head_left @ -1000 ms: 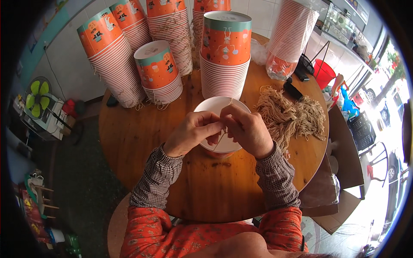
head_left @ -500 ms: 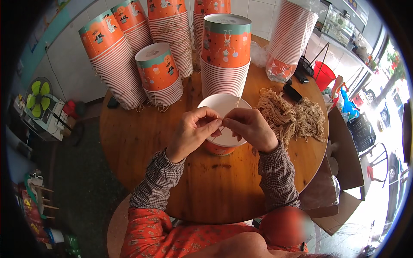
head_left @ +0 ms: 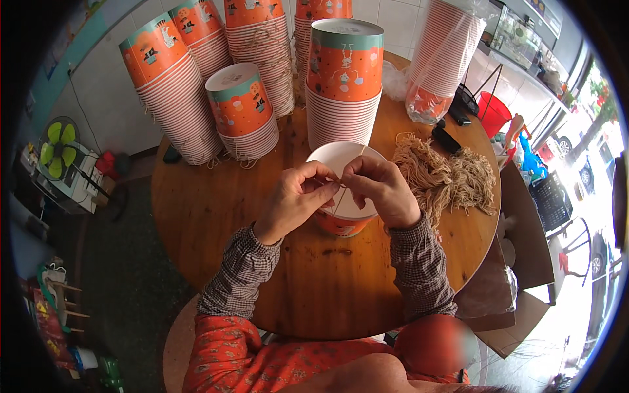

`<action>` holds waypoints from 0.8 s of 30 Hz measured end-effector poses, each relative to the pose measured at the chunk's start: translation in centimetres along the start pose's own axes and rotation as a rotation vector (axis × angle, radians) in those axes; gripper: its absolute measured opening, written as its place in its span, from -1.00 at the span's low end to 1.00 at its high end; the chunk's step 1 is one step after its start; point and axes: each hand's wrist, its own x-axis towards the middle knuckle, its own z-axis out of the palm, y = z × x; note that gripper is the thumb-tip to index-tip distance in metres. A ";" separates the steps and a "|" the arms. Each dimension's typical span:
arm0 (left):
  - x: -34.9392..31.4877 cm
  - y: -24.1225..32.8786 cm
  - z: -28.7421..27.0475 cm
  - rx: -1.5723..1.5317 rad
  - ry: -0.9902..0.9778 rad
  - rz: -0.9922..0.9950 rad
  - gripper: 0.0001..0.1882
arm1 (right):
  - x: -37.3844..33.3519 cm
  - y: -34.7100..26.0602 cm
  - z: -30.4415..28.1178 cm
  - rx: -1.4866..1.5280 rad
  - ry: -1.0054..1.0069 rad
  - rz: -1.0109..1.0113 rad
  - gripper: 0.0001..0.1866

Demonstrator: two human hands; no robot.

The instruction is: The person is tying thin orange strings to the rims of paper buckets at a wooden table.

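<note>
The left grip (head_left: 298,200) partly hides the string (head_left: 340,198); the top edge crops a rear bucket stack (head_left: 324,9).

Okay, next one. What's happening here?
A person's left hand and right hand pinch a thin string over an open paper tub, upright on the round wooden table. An upside-down stack of similar tubs stands behind it, and a heap of loose strings lies to the right.
</note>
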 end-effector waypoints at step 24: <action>0.3 -1.1 -0.1 0.056 0.114 0.159 -0.88 | 0.0 0.2 0.0 -0.111 0.003 -0.021 -0.87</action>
